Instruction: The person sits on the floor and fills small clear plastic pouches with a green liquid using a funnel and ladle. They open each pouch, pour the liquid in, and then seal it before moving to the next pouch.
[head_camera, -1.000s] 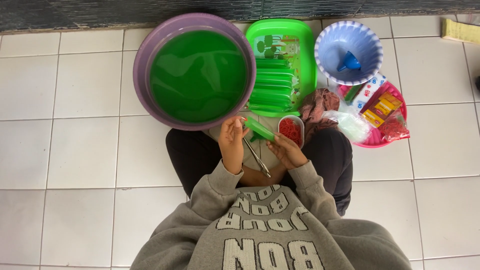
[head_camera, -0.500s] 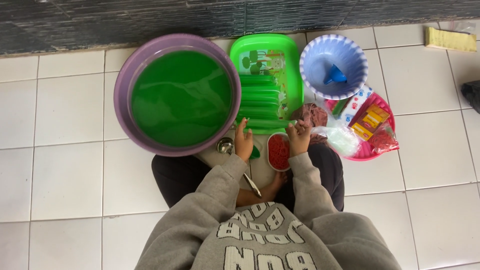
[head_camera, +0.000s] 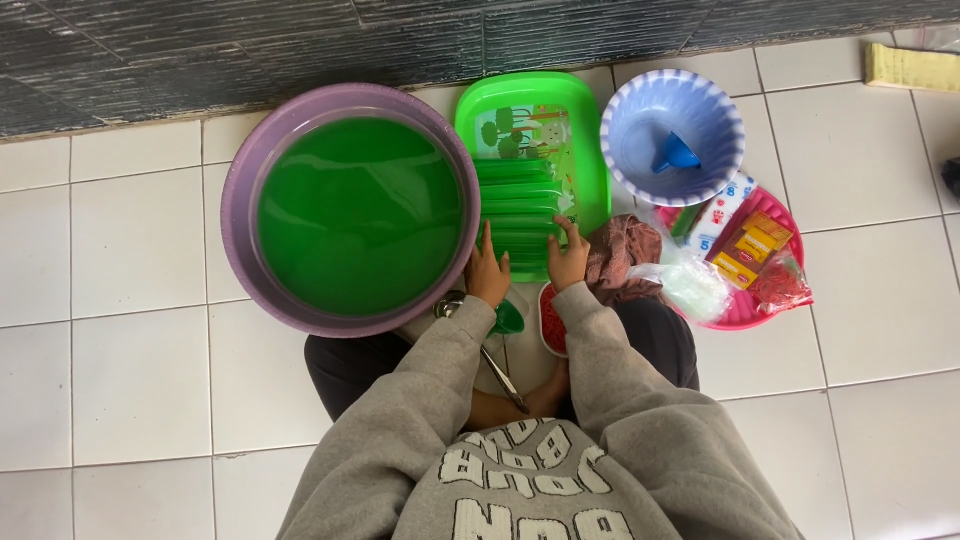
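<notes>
Both hands had reached forward: left hand (head_camera: 489, 272) and right hand (head_camera: 568, 256) pressed spread, empty fingers onto the green ice tubes (head_camera: 520, 205) (stacked in the green tray (head_camera: 590, 150)).

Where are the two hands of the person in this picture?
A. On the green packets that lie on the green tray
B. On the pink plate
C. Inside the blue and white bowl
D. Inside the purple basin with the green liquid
A: the left hand and the right hand both rest on the green packets stacked on the green tray, beside the purple basin.

Bright even daylight, soft shadows, sharp focus, slight wide-angle bend at edges
</notes>
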